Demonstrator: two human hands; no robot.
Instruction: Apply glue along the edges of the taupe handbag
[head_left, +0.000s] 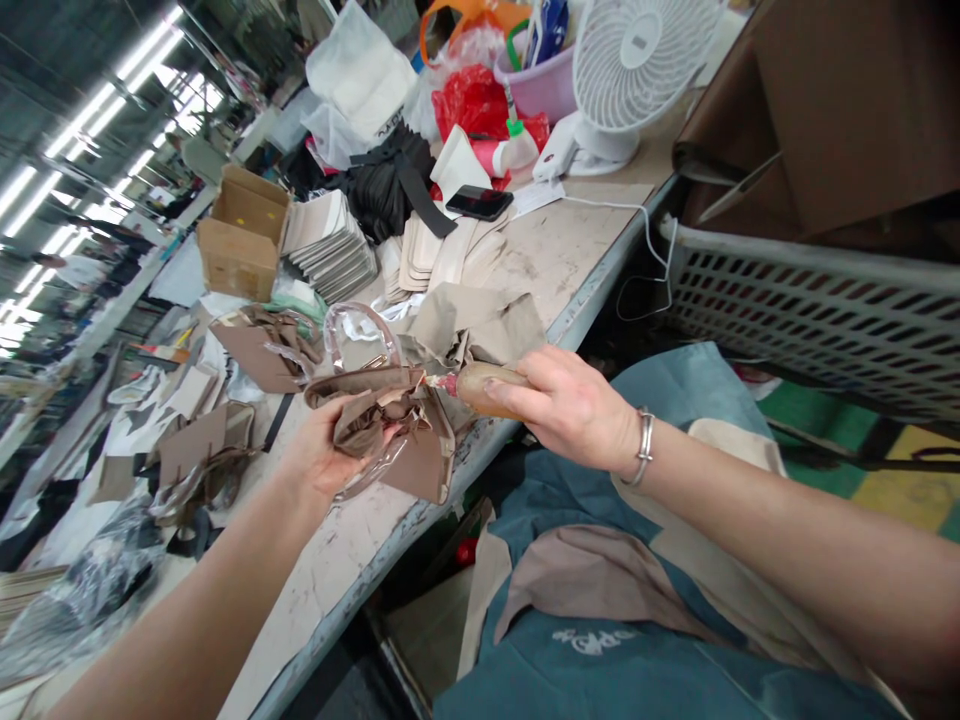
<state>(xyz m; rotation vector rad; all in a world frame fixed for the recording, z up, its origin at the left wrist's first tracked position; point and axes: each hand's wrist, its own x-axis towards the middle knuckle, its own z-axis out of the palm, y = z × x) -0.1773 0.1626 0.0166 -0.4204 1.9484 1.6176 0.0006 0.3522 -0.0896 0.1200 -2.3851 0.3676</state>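
Observation:
My left hand (330, 455) is closed around a brown handbag (420, 462) with clear plastic wrapped on its handles, held over the table's front edge. Bunched brown lining cloth bulges out near my fingers. In my right hand (574, 400) is a glue bottle (487, 388), yellowish-brown with a reddish neck. Its narrow tip points left and meets, or nearly meets, the upper edge of the bag. Just behind the bag lies a crumpled beige cloth (480, 320). Whether glue is coming out is too small to see.
More brown bags (259, 350) and cut pieces cover the left of the worktable (330, 575). Behind are stacked panels (330, 245), a cardboard box (244, 235), a phone (480, 202) and a white fan (637, 60). A plastic crate (817, 300) stands at right, near the fan's cord.

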